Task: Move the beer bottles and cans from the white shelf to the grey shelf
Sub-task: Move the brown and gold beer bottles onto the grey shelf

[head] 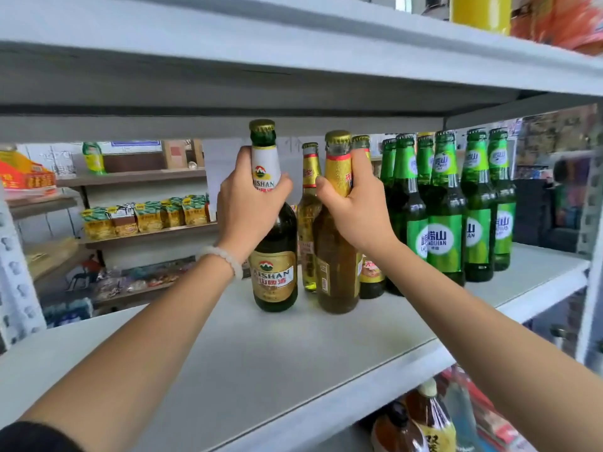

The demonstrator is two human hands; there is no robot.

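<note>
While both hands are closed round bottle necks, the grip itself tells most about how these things will handle. The left hand [251, 203] wraps the white-foiled neck of a dark green bottle [275, 256] with a gold label, fingers curled round the far side and thumb on the near side. The right hand [354, 203] grips the gold-foiled neck of an amber bottle [336, 265] just to the right of it. Both bottles stand upright, their bases on or very near the pale shelf board [293, 363]; I cannot tell whether either is lifted clear.

I judge them full glass bottles: heavy for their width, rigid, breakable, and smooth enough to slip if damp. The neck is a fair hold, since the shoulder widens below the fingers and the cap lip sits above, but the weight hangs low and will swing. A firmer hold would be lower, at the shoulder or round the body.

Just behind the amber bottle stand two more gold-labelled bottles [309, 207]. To the right, a tight cluster of bright green bottles [447, 216] stands close together, so a tilted bottle could knock its neighbours. An upper shelf board [228, 102] hangs low over the caps, leaving little room to lift.
</note>
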